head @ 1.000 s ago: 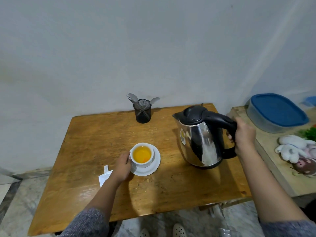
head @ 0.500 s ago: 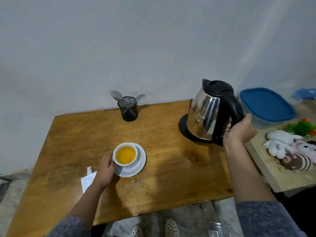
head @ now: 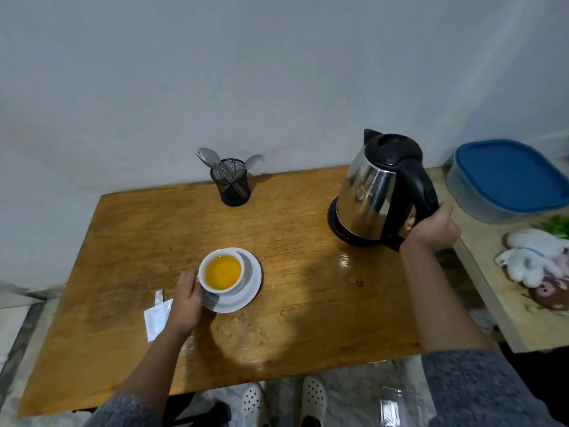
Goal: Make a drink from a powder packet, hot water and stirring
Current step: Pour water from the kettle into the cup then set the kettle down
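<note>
- One wooden surface (head: 308, 318) carries everything below; places are given from the white cup that stands on it.
- One blue-lidded container (head: 508, 180) sits far right of the cup and further back, on a paler board beside the surface.
- One steel kettle (head: 369, 198) with black lid and handle stands upright on its black base, to the right of the cup and further back, well apart from it.
- One pile of soft toys (head: 535, 260) lies far right of the cup on the same pale board; how many toys are in it I cannot tell.
- Two hands: the right hand (head: 434, 228) is closed around the kettle's black handle, well right of the cup; the left hand (head: 187, 295) is curled against the cup's left side, touching both cup and saucer edge.
- One white saucer (head: 249, 291) lies directly under the cup.
- One black mesh holder (head: 232, 189) stands behind the cup near the wall, with at least two metal spoon bowls sticking out; the exact count is unclear.
- One cup (head: 222, 271), filled with orange-yellow liquid, rests on the saucer toward its left side.
- One torn white powder packet (head: 155, 317) lies flat just left of the cup, partly hidden by the left hand; one small torn strip (head: 159, 296) lies just above it.
- A scatter of crumbs or powder (head: 243, 323) lies just in front of the saucer.
</note>
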Motion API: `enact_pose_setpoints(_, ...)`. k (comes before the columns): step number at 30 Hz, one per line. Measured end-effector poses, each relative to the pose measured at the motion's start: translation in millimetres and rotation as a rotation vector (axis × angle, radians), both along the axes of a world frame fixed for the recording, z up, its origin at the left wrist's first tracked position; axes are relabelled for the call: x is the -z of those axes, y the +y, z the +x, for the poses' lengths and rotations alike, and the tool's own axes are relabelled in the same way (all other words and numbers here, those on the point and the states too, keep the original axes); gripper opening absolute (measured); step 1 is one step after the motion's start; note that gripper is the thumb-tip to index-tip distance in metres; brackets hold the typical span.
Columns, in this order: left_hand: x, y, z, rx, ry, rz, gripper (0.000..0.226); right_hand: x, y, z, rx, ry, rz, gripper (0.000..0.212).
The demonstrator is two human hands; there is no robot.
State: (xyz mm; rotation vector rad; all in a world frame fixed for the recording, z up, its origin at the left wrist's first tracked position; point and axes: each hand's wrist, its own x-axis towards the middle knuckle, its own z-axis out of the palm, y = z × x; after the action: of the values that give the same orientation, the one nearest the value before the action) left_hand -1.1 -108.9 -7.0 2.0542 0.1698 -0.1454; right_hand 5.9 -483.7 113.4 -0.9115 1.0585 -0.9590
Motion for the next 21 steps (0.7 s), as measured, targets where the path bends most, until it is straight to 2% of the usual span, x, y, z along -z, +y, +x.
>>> enact_pose_setpoints(7,-1.7,-4.3,-1.6,-0.015,-0.007,-0.006,0.02,9.0,-11.4,12.2,-0.047,0.006,0.01,0.031)
enact_pose_setpoints(13,1.7,-2.9,-0.1,-0.034,0.007,-0.013,0.022,19.4,-23.6,14.9,-0.142,-0.005,-0.078,0.034)
enact_pose_setpoints(21,1.0,-4.0,0.1,-0.034,-0.002,-0.005,0.02,17.5,-34.7,17.1,-0.362,0.06,-0.184,0.027)
